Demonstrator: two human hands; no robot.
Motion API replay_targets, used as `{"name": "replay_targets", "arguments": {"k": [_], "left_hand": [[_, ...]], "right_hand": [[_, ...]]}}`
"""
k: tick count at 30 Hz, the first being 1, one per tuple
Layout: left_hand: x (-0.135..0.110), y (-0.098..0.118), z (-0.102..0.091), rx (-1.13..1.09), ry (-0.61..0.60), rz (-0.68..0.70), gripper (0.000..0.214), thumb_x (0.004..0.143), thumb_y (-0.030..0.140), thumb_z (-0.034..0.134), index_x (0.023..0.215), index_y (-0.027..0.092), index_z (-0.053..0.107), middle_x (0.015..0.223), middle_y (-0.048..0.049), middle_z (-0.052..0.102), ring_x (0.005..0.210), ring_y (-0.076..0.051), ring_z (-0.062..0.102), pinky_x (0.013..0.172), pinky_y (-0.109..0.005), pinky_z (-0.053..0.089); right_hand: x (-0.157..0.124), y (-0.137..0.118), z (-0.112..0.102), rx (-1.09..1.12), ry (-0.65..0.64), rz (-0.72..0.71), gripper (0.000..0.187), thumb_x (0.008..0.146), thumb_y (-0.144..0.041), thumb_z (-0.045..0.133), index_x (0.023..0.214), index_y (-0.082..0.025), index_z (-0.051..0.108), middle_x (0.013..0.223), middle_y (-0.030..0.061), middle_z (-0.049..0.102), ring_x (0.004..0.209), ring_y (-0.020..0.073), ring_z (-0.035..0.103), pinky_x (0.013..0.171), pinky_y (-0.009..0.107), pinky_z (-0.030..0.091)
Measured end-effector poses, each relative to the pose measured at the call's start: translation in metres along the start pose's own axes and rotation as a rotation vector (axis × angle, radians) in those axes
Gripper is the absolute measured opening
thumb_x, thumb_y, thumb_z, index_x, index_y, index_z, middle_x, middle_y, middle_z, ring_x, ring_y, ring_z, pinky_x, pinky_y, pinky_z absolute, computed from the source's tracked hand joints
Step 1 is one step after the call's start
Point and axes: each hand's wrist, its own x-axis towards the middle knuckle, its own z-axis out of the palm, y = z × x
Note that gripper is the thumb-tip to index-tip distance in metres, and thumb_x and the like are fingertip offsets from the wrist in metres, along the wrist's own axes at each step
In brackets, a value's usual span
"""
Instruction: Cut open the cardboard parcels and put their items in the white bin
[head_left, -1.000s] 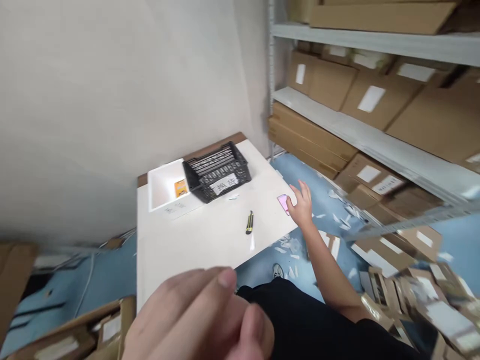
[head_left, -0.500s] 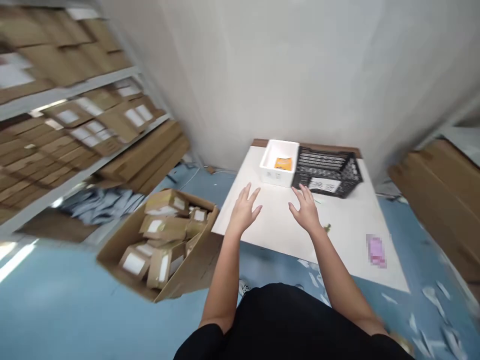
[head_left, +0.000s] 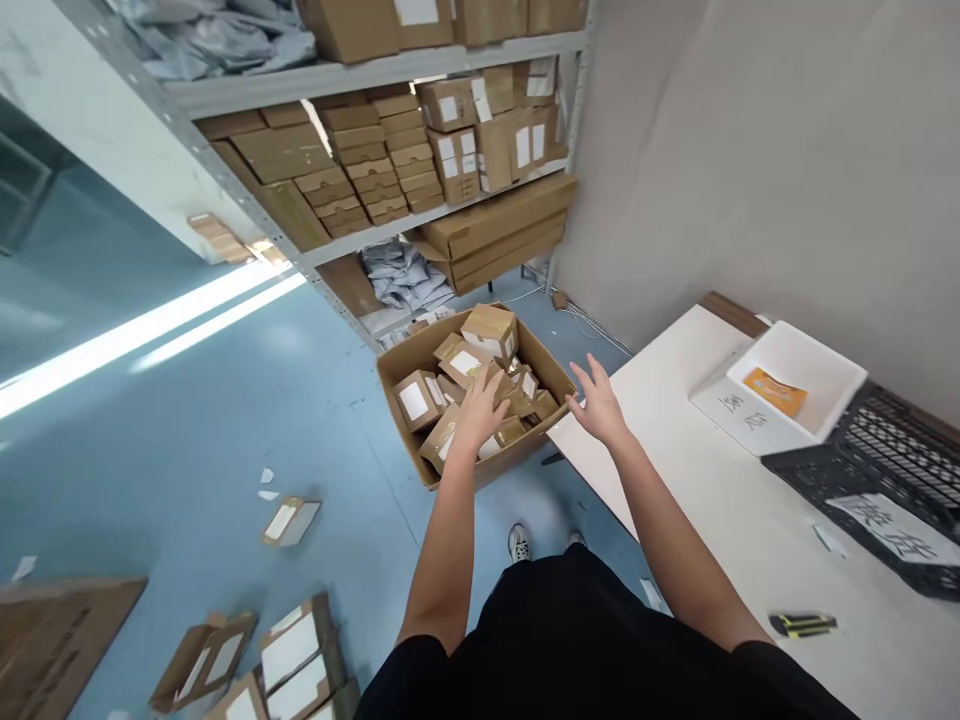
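Cardboard sits right beneath our left hand [head_left: 480,408], which is open and empty, fingers spread, over the small labelled boxes [head_left: 417,400] packed in a carton [head_left: 429,348] on the blue floor [head_left: 225,420]. Our right hand [head_left: 600,405], also open and empty, hangs by the carton's right rim at the corner of the desk [head_left: 712,480]. Farther along the desk lie a white foam tray [head_left: 817,375], a black basket [head_left: 885,460] and a utility knife [head_left: 802,625]

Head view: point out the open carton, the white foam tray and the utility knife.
open carton [head_left: 424,352], head view, inner face of its far wall
white foam tray [head_left: 825,385], head view, bare inner floor
utility knife [head_left: 802,625], head view, middle of its handle
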Motion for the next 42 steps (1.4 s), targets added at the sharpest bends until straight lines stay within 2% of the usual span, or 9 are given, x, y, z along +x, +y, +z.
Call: {"name": "replay_targets", "arguments": {"k": [7,15,18,21,26,29,34,38,42], "left_hand": [[0.040,-0.075,0.000,0.022,-0.018,-0.169,0.062,0.099,0.037,0.056,0.159,0.029,0.040,0.172,-0.0108,0.027,0.156,-0.033,0.032,0.123,-0.052,0.035],[0.126,-0.140,0.023,0.049,-0.164,-0.311,0.066,0.094,0.030,0.064,0.156,0.019,0.044,0.169,-0.0196,0.031,0.155,-0.034,0.033,0.121,-0.053,0.036],[0.182,-0.157,0.051,0.010,-0.221,-0.351,0.068,0.092,0.031,0.068,0.155,0.018,0.046,0.168,-0.0206,0.034,0.154,-0.034,0.036,0.122,-0.052,0.036],[0.244,-0.168,0.097,-0.086,-0.241,-0.416,0.074,0.089,0.037,0.072,0.156,0.018,0.046,0.168,-0.0219,0.033,0.154,-0.034,0.036,0.122,-0.049,0.036],[0.313,-0.186,0.171,-0.119,-0.109,-0.603,0.091,0.082,0.046,0.079,0.160,0.024,0.038,0.174,-0.0191,0.017,0.160,-0.041,0.015,0.121,-0.063,0.031],[0.319,-0.196,0.190,-0.088,-0.099,-0.657,0.083,0.084,0.044,0.077,0.158,0.025,0.044,0.174,-0.0175,0.018,0.161,-0.043,0.006,0.122,-0.065,0.029],[0.293,-0.208,0.199,-0.085,-0.058,-0.636,0.070,0.091,0.033,0.065,0.158,0.031,0.045,0.176,-0.0117,0.015,0.161,-0.042,0.003,0.121,-0.067,0.029],[0.277,-0.221,0.200,-0.177,0.006,-0.624,0.066,0.094,0.027,0.062,0.157,0.028,0.042,0.174,-0.0149,0.018,0.158,-0.042,0.021,0.113,-0.062,0.046],[0.272,-0.235,0.192,-0.215,0.068,-0.561,0.059,0.093,0.011,0.060,0.148,0.026,0.048,0.165,-0.0141,0.038,0.155,-0.040,0.033,0.117,-0.060,0.044]], "right_hand": [[0.106,-0.005,0.070,0.060,-0.112,-0.075,0.068,0.093,-0.028,0.059,0.159,-0.024,0.041,0.173,0.0125,0.018,0.157,0.0357,0.022,0.124,0.059,0.032],[0.224,0.035,0.163,0.130,-0.238,-0.063,0.066,0.093,-0.027,0.057,0.157,-0.018,0.042,0.170,0.0173,0.023,0.157,0.0337,0.024,0.123,0.055,0.033],[0.267,0.058,0.197,0.143,-0.286,-0.008,0.066,0.091,-0.026,0.059,0.154,-0.016,0.044,0.169,0.0192,0.025,0.155,0.0346,0.028,0.122,0.054,0.034],[0.297,0.080,0.227,0.145,-0.332,0.053,0.066,0.090,-0.026,0.060,0.153,-0.016,0.045,0.168,0.0202,0.026,0.153,0.0355,0.031,0.121,0.053,0.036],[0.318,0.116,0.265,0.119,-0.429,0.079,0.074,0.088,-0.025,0.063,0.157,-0.019,0.040,0.169,0.0188,0.025,0.150,0.0354,0.037,0.118,0.052,0.040],[0.331,0.142,0.287,0.105,-0.487,0.088,0.078,0.086,-0.024,0.064,0.160,-0.020,0.036,0.168,0.0188,0.028,0.151,0.0348,0.037,0.118,0.053,0.039],[0.356,0.166,0.334,0.143,-0.621,0.061,0.093,0.080,-0.018,0.068,0.164,-0.026,0.030,0.169,0.0153,0.025,0.149,0.0319,0.038,0.118,0.049,0.038],[0.359,0.151,0.361,0.134,-0.682,-0.076,0.094,0.078,-0.012,0.067,0.165,-0.026,0.031,0.164,0.0137,0.031,0.143,0.0297,0.042,0.118,0.042,0.037],[0.350,0.125,0.360,0.015,-0.675,-0.080,0.089,0.082,-0.007,0.063,0.164,-0.026,0.034,0.150,0.0143,0.046,0.131,0.0299,0.050,0.114,0.040,0.039]]}}
